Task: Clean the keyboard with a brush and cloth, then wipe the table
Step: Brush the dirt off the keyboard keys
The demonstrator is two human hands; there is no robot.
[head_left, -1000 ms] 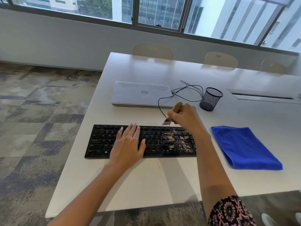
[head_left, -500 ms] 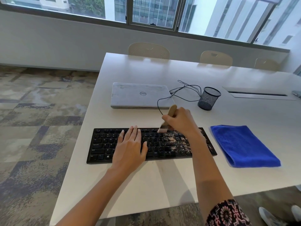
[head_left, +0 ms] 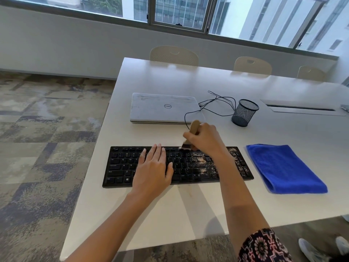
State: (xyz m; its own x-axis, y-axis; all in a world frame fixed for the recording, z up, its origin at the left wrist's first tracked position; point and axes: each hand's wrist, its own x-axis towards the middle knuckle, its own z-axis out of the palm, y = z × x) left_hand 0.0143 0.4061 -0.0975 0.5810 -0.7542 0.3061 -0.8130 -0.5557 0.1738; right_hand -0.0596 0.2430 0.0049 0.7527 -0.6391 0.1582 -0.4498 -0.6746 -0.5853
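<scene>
Keyboard (head_left: 120,167) lies centre frame on white table (head_left: 188,214), pale crumbs over its R half. L hand (head_left: 153,170) flat on keys, fingers straight. R hand (head_left: 204,138) grips brush (head_left: 191,136), bristles at top key row. Blue cloth (head_left: 283,167) folded just R of keyboard.

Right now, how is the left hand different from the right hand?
The left hand lies flat with straight fingers; the right hand is curled. The left hand holds nothing and rests on the black keyboard; the right hand grips a brush by its wooden handle. The left hand sits on the cleaner side; the right hand is above the dust. Both are at the keyboard.
</scene>
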